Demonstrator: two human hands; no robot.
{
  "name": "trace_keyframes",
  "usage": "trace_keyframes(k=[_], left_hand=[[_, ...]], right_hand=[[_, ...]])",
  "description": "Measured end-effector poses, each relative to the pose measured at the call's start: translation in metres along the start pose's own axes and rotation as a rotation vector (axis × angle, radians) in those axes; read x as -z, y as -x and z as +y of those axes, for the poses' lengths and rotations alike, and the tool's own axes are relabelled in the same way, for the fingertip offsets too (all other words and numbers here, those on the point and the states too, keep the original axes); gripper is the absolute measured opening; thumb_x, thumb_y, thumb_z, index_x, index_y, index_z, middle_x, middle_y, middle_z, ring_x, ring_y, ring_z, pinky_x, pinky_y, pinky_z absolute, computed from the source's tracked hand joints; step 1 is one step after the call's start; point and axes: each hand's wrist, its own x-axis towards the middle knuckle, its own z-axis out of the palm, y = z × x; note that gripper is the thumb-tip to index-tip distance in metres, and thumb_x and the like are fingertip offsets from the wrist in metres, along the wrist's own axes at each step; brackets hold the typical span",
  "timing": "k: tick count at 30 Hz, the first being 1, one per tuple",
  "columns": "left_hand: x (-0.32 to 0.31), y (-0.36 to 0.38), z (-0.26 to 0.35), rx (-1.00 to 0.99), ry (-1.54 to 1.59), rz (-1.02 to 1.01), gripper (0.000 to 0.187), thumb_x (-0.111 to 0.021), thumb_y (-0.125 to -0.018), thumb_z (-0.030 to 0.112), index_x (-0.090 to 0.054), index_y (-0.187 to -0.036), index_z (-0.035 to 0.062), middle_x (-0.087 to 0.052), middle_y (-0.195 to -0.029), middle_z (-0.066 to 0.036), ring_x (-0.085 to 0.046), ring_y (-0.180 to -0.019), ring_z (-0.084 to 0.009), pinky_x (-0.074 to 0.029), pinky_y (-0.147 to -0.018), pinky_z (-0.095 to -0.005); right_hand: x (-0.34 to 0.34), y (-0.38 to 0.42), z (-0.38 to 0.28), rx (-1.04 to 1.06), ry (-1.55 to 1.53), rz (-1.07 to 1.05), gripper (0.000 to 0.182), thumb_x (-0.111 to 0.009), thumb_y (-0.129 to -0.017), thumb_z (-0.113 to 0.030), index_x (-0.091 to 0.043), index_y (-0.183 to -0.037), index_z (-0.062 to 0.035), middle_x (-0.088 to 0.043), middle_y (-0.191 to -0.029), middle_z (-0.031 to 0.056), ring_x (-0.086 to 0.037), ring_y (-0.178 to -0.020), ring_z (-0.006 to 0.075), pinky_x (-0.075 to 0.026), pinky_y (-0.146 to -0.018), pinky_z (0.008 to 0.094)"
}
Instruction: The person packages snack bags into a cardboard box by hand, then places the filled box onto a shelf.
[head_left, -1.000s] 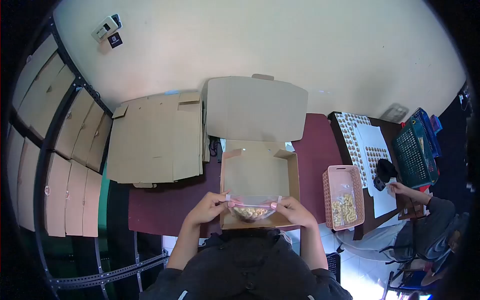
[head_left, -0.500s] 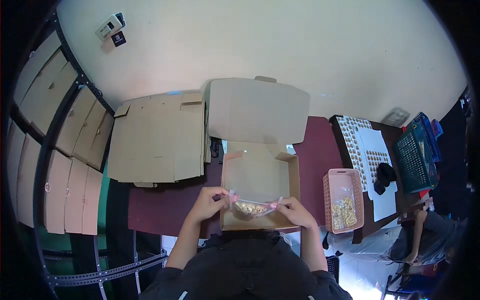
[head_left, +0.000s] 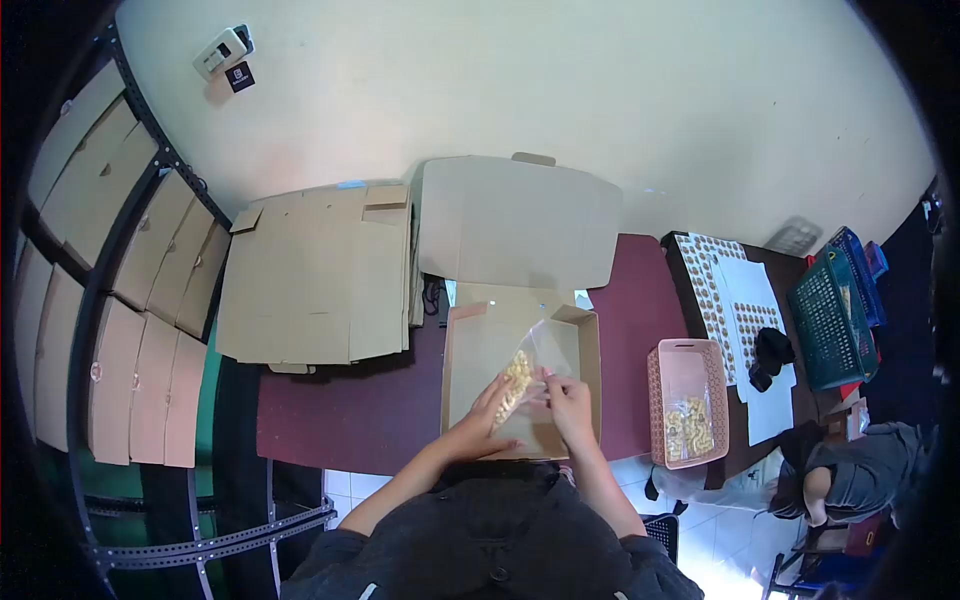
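Observation:
A clear plastic bag of pale, curled snack pieces (head_left: 516, 384) is held tilted over an open cardboard box (head_left: 480, 335). My left hand (head_left: 484, 422) grips the bag's filled side from the left, with the thumb lower and apart from the fingers. On the other side, my right hand (head_left: 571, 408) pinches the bag's clear edge near a small pink spot. The box stands at the table's front edge, its lid (head_left: 520, 220) raised at the back. What the right fingertips press together is partly hidden.
Flattened cardboard boxes (head_left: 300, 290) are stacked at left on the maroon table (head_left: 345, 425). A pink basket (head_left: 690, 353) with more snack bags stands at right, beside sticker sheets (head_left: 740, 275) and a green basket (head_left: 828, 320). Boxes fill the left shelf. Another person (head_left: 860, 470) sits at right.
The bag has turned from lying level between both hands to standing slanted. My left hand has moved right and in against its contents; my right hand shifted slightly left. The other person's arm moved.

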Motion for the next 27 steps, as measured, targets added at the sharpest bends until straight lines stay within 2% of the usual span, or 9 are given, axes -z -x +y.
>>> trace_keyframes(k=[3,4,5,7,8,11,15,18,27], left_hand=[[-0.007,-0.006,0.015,0.037,0.055,0.205,0.079,-0.065,-0.077,0.019,-0.016,-0.137,0.004,-0.021,-0.138,-0.024,-0.024,-0.128,-0.0388,-0.026,-0.103,-0.0403],[-0.014,-0.008,0.012,0.049,-0.002,0.331,0.063,-0.057,-0.084,0.014,-0.021,-0.135,0.0029,-0.033,-0.129,-0.024,-0.035,-0.122,-0.0332,-0.031,-0.1,-0.0376],[-0.013,-0.007,0.007,0.049,-0.003,0.334,0.063,-0.057,-0.084,0.014,-0.021,-0.135,0.0029,-0.033,-0.129,-0.024,-0.035,-0.122,-0.0332,-0.031,-0.1,-0.0376],[-0.009,-0.006,-0.006,0.349,0.516,0.272,0.05,-0.046,-0.091,0.015,-0.023,-0.134,0.0019,-0.041,-0.124,-0.02,-0.042,-0.116,-0.0235,-0.034,-0.096,-0.0329],[-0.023,-0.007,-0.02,0.327,0.7,0.43,0.045,-0.04,-0.094,0.017,-0.024,-0.133,0.0019,-0.047,-0.12,-0.014,-0.044,-0.11,-0.0157,-0.036,-0.093,-0.0291],[-0.001,-0.009,0.003,0.406,1.114,0.505,0.049,-0.04,-0.093,0.014,-0.02,-0.135,-0.0003,-0.042,-0.125,-0.012,-0.042,-0.115,-0.0178,-0.034,-0.097,-0.0287],[0.001,-0.012,0.01,0.304,0.986,0.457,0.053,-0.05,-0.089,0.014,-0.025,-0.133,0.0,-0.042,-0.125,-0.012,-0.042,-0.115,-0.0182,-0.034,-0.097,-0.0297],[0.001,-0.013,0.014,0.217,0.786,0.496,0.069,-0.065,-0.078,0.003,-0.024,-0.134,0.0033,-0.047,-0.12,-0.013,-0.048,-0.108,-0.0174,-0.039,-0.091,-0.0295],[0.006,-0.008,0.006,0.305,1.008,0.36,0.074,-0.06,-0.083,0.007,-0.014,-0.14,0.0048,-0.044,-0.124,-0.014,-0.047,-0.109,-0.0193,-0.039,-0.093,-0.0308]], right_hand=[[-0.013,0.002,0.007,0.074,-0.175,-0.05,0.032,-0.044,-0.093,-0.017,-0.058,-0.101,0.0103,-0.061,-0.097,0.0122,-0.06,-0.074,0.0147,-0.054,-0.067,0.028],[-0.013,0.001,0.01,0.04,-0.173,-0.146,0.038,-0.042,-0.095,-0.023,-0.053,-0.112,0.0086,-0.059,-0.104,0.0128,-0.059,-0.084,0.015,-0.052,-0.074,0.0285],[-0.013,0.001,0.01,0.042,-0.172,-0.149,0.038,-0.042,-0.095,-0.023,-0.053,-0.112,0.0086,-0.059,-0.104,0.0128,-0.059,-0.084,0.015,-0.052,-0.074,0.0285],[-0.014,0.004,-0.007,0.051,-0.375,-0.244,0.044,-0.038,-0.096,-0.031,-0.047,-0.123,0.0015,-0.056,-0.112,0.0114,-0.055,-0.094,0.0156,-0.045,-0.085,0.028],[-0.013,0.006,-0.015,0.084,-0.208,-0.207,0.047,-0.035,-0.096,-0.034,-0.041,-0.129,-0.0014,-0.053,-0.117,0.0112,-0.051,-0.102,0.0172,-0.042,-0.087,0.0287],[-0.013,-0.007,0.0,0.297,0.106,0.076,0.05,-0.056,-0.088,-0.019,-0.038,-0.13,0.0004,-0.053,-0.115,0.0131,-0.049,-0.108,0.0185,-0.039,-0.093,0.0303],[-0.023,-0.005,0.011,0.194,-0.181,-0.1,0.052,-0.064,-0.08,-0.009,-0.04,-0.125,0.0032,-0.056,-0.111,0.0135,-0.052,-0.104,0.017,-0.041,-0.09,0.0291],[-0.024,-0.006,0.017,0.087,-0.23,-0.17,0.038,-0.067,-0.076,-0.004,-0.05,-0.11,0.005,-0.062,-0.098,0.0105,-0.059,-0.088,0.0141,-0.048,-0.078,0.0267],[-0.011,0.0,0.008,0.05,-0.076,-0.278,0.033,-0.062,-0.084,-0.014,-0.052,-0.109,0.0048,-0.063,-0.095,0.0083,-0.057,-0.084,0.0097,-0.047,-0.073,0.0245]])
